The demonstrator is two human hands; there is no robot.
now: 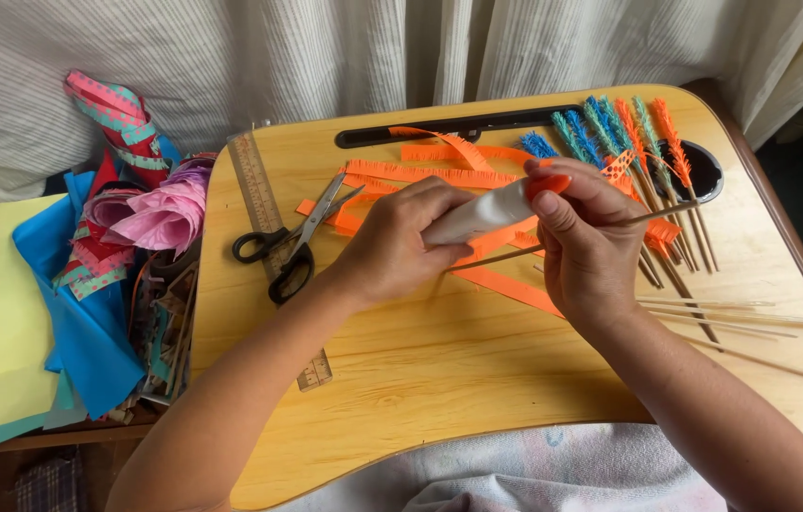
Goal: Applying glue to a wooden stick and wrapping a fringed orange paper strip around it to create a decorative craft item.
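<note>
My left hand (392, 242) grips the body of a white glue tube (477, 216) with an orange cap end (548, 182). My right hand (586, 242) closes on the tube's capped end and also pinches a thin wooden stick (501, 258) that runs across under both hands. Beneath them lie fringed orange paper strips (430, 174) on a wooden lap tray (439, 379).
Black-handled scissors (290, 248) and a wooden ruler (257, 190) lie at the tray's left. Sticks wrapped in blue, teal and orange fringe (629, 133) rest at the top right by a black cup hole (705, 171). Bare sticks (733, 318) lie right. Coloured paper (60, 284) piles left.
</note>
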